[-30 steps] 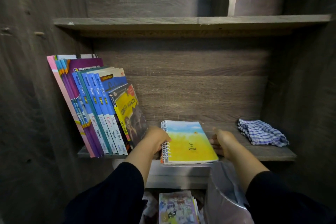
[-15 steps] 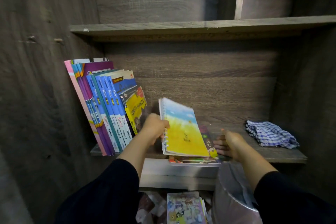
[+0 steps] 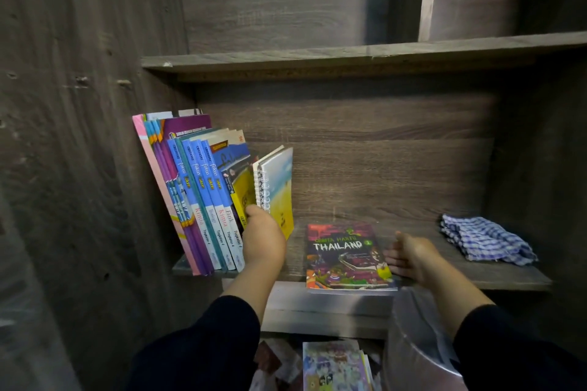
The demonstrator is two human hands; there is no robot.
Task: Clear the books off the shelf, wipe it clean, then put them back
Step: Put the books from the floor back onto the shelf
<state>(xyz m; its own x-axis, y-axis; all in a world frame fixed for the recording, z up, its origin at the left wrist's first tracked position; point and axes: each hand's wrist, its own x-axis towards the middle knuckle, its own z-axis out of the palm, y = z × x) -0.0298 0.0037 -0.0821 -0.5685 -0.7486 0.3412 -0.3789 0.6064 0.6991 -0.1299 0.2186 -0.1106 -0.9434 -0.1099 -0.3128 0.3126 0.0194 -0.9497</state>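
Observation:
A row of books [image 3: 197, 200] leans against the left wall of the wooden shelf [image 3: 508, 276]. My left hand [image 3: 263, 238] grips the spiral-bound notebook [image 3: 279, 190] with a yellow and blue cover, holding it upright against the row's right end. A red and green "Thailand" book [image 3: 346, 257] lies flat at the shelf's front edge. My right hand [image 3: 409, 257] touches that book's right edge with its fingers spread. A blue checked cloth [image 3: 486, 240] lies crumpled at the shelf's right end.
Another shelf board [image 3: 349, 55] runs above. Below the shelf stand a colourful book [image 3: 333, 365] and a bin lined with clear plastic [image 3: 419, 355]. Dark wooden walls close in on the left and right.
My left hand lifted the spiral notebook off the flat book and stood it against the leaning row. The "Thailand" book underneath came into view. My right hand stayed by its right edge.

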